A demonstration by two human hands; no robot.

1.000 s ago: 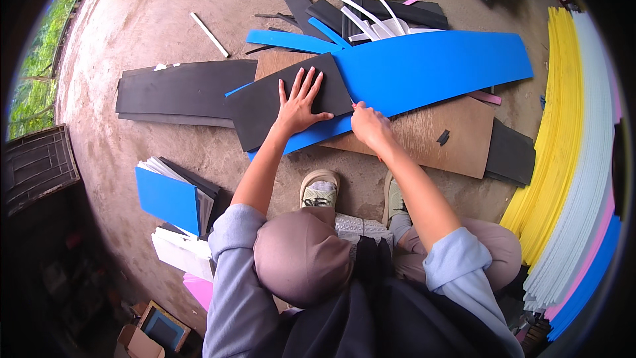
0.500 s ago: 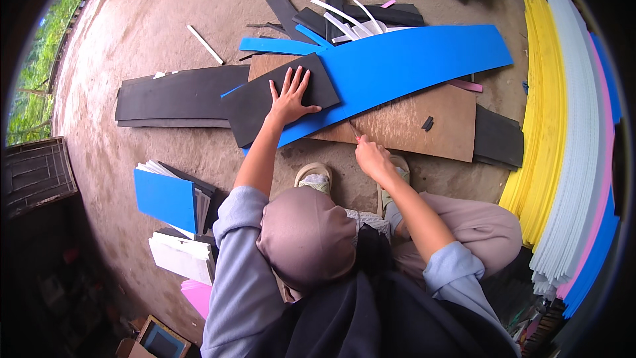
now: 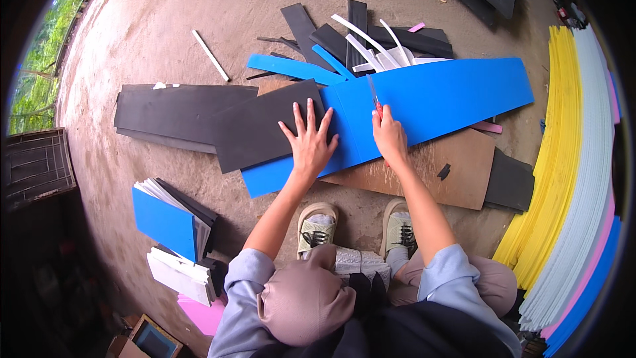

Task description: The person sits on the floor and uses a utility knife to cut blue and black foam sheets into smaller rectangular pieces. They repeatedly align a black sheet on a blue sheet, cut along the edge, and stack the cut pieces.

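Head view shows the left hand [image 3: 310,142] spread flat, fingers open, pressing a stiff black template [image 3: 265,122] onto the long blue foam sheet [image 3: 437,96] lying across a brown board [image 3: 437,166] on the concrete floor [image 3: 199,13], while the right hand [image 3: 389,134] is closed around a small red-handled knife [image 3: 373,93] just right of it. The smooth sheet could slide or the thin blade wander, I judge, spoiling the edge or nicking the nearby left fingers. Flat black strips [image 3: 358,23] lie farther off.
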